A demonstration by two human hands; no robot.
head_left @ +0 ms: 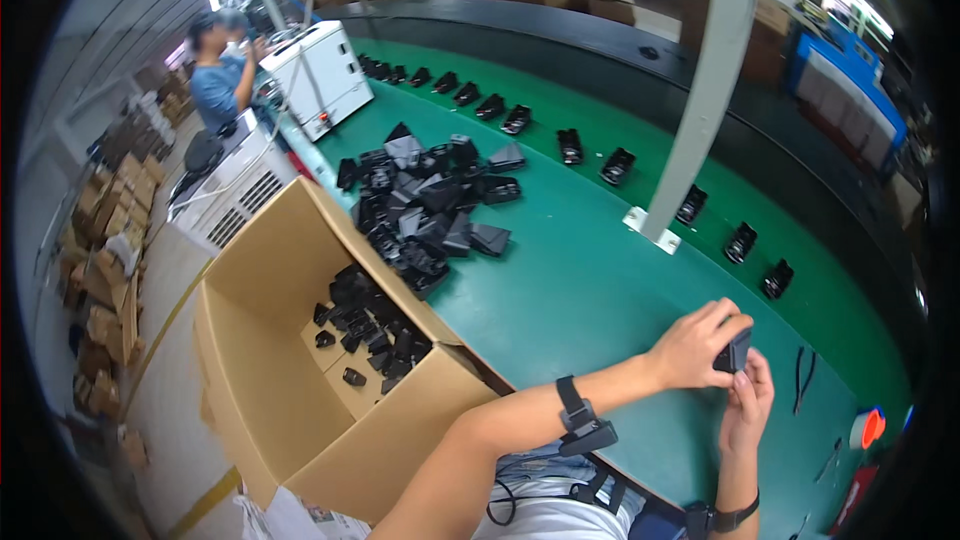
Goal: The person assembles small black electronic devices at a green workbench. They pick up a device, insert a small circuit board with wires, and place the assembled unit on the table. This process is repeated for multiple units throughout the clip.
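Note:
Above the right part of the green table, my left hand is closed around a small black plastic housing. From below, my right hand pinches the lower end of the same piece, fingertips and thumb pressed to it. My fingers cover much of the housing, so its detail is hidden. A heap of similar black plastic parts lies farther left on the table. More black pieces sit at the bottom of a large open cardboard box left of my forearm.
Black parts stand in a row along the green strip at the back. A white post rises from the table. Pliers and an orange tape roll lie right. A person stands by a white machine at far left.

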